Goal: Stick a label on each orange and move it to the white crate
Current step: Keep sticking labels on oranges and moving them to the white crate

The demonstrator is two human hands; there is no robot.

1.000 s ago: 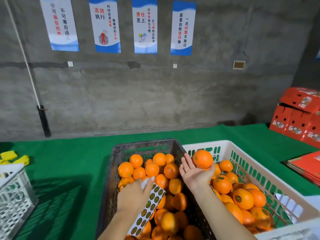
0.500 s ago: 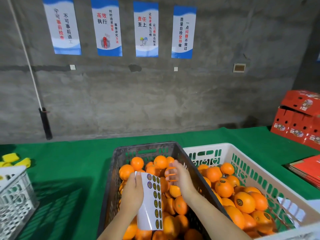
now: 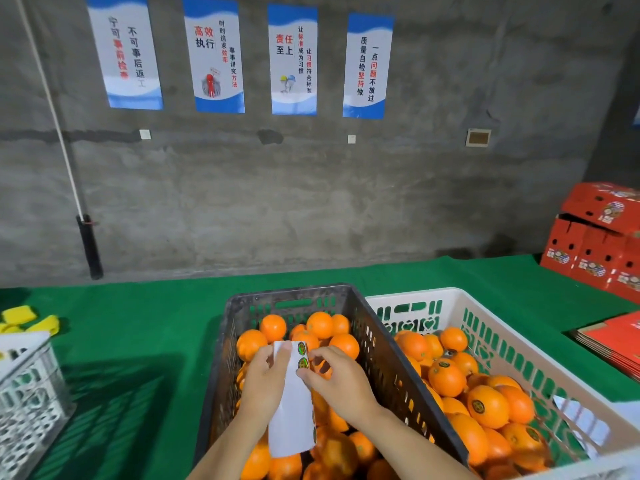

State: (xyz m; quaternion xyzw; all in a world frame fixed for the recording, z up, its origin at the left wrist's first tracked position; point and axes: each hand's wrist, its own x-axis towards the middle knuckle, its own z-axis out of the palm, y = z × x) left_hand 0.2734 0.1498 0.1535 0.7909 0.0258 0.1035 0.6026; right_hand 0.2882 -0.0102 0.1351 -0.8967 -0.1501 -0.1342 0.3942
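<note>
Presently the left hand (image 3: 265,379) grips the label sheet (image 3: 294,410) above the oranges (image 3: 320,323) in the dark crate (image 3: 221,358), while the right hand (image 3: 341,379) pinches a label (image 3: 303,362) near the sheet's top; the label is probably flimsy and tacky, so lift it by its edge.

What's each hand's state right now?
Left hand: grips the label sheet.
Right hand: pinches a label on that sheet's right edge.
</note>
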